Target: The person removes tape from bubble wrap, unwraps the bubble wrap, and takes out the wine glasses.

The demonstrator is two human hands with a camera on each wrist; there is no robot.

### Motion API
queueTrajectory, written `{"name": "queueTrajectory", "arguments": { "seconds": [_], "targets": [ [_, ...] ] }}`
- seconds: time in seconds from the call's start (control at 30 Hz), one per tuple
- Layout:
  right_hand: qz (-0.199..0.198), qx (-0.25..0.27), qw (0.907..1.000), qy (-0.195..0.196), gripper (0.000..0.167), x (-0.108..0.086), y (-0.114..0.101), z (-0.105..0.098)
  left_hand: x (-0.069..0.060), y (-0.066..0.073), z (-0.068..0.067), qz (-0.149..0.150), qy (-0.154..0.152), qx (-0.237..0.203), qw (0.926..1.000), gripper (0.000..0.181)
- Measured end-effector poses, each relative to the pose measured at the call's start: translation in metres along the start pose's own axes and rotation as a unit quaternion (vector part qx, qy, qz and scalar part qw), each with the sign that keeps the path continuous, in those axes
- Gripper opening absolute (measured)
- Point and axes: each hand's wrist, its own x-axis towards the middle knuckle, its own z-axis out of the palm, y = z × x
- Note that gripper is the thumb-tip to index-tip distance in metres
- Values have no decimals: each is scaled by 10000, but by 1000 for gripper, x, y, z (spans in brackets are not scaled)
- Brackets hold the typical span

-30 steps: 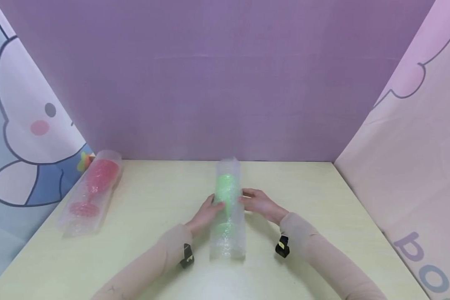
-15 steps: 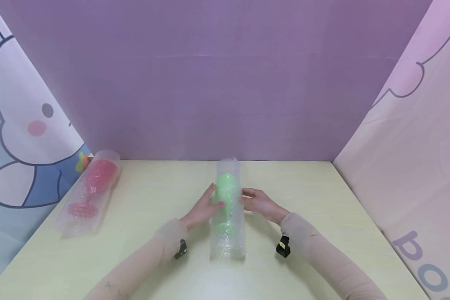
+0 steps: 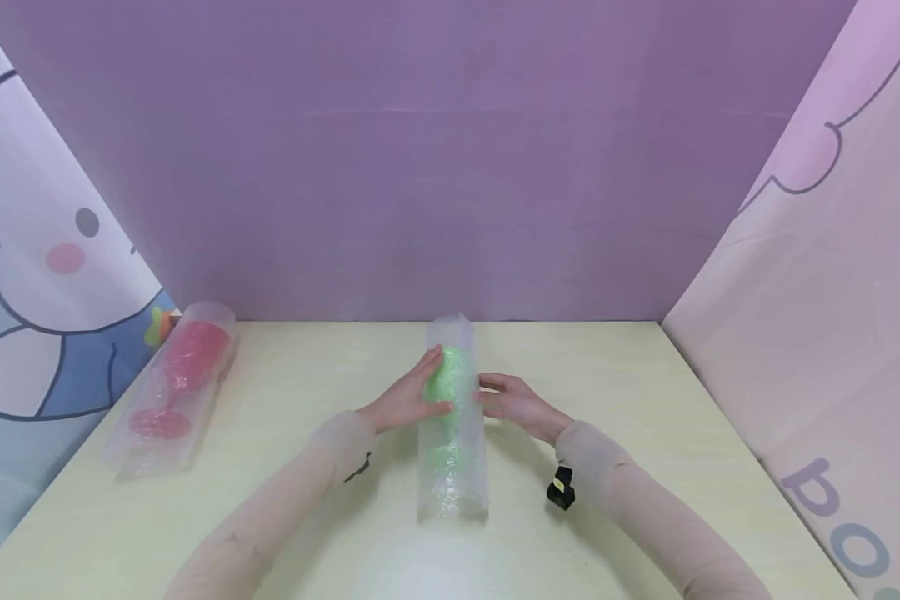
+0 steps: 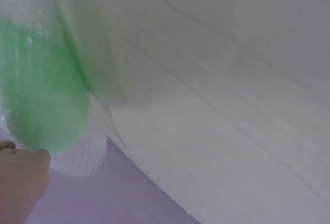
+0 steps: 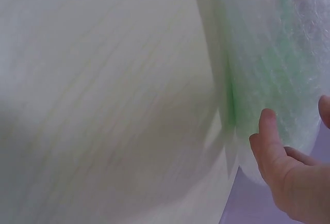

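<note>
One green goblet shape (image 3: 444, 386) in clear bubble wrap (image 3: 453, 492) lies on the pale table (image 3: 300, 533) between the two hands, the left hand (image 3: 408, 398) laid over its side with fingers extended and thumb apart. Right beside it, the right hand (image 3: 523, 408) has its fingers loosely extended, unclenched, at the wrap's other edge, while a red wrapped goblet shape (image 3: 195, 354) lies well beyond the left hand.

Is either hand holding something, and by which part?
Nothing seems gripped: the left hand rests against the left of the green bubble-wrapped package, around its middle; the right hand, fingers relaxed, is at its right side.
</note>
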Motion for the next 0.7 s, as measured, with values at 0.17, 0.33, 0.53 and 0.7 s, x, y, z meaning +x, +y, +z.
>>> {"name": "queueTrajectory", "arguments": {
  "seconds": [0.17, 0.33, 0.53, 0.7],
  "targets": [
    [-26, -54, 10000, 27, 55, 1, 2, -1, 2, -2, 2, 89, -86, -126, 9998, 95],
    [-27, -123, 9999, 62, 57, 2, 4, -4, 3, -1, 4, 83, -136, -266, 9995, 95],
    [12, -83, 9999, 100, 59, 0, 7, -6, 2, 1, 6, 23, -138, -269, 9995, 94],
    [-121, -453, 9976, 513, 54, -3, 5, -7, 2, 2, 8, 80, -54, -264, 9996, 95]
  ]
}}
